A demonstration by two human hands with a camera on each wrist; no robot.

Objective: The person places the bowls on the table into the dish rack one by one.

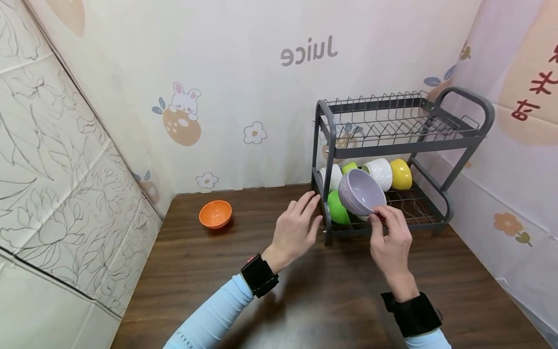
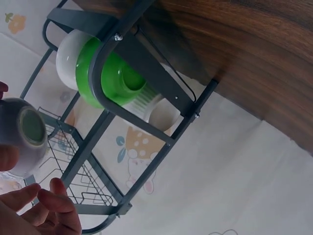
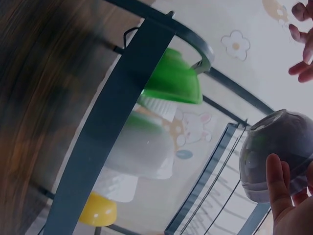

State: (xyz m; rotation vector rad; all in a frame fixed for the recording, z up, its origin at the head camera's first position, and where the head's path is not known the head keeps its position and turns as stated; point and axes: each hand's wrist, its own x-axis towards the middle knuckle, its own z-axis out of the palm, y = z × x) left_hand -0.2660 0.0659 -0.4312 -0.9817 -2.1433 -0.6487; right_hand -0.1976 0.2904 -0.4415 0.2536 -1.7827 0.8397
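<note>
My right hand point(image 1: 392, 240) pinches a lilac bowl point(image 1: 366, 189) at its rim, thumb on one side and fingers on the other. The bowl is tilted in front of the rack's lower tier, its inside facing up and toward me. Its foot ring shows in the left wrist view. My left hand point(image 1: 296, 228) is beside the rack's front left post, fingers extended and holding nothing. Behind the lilac bowl, a green bowl point(image 1: 337, 208) leans on the lower tier, with a white bowl point(image 3: 144, 147) beside it.
The grey two-tier dish rack point(image 1: 398, 151) stands at the table's back right, its upper tier of wire slots. White cups point(image 1: 380, 173) and a yellow cup point(image 1: 401, 174) lie along the lower tier's back. An orange bowl point(image 1: 215, 214) sits on the wooden table point(image 1: 196, 281) at left.
</note>
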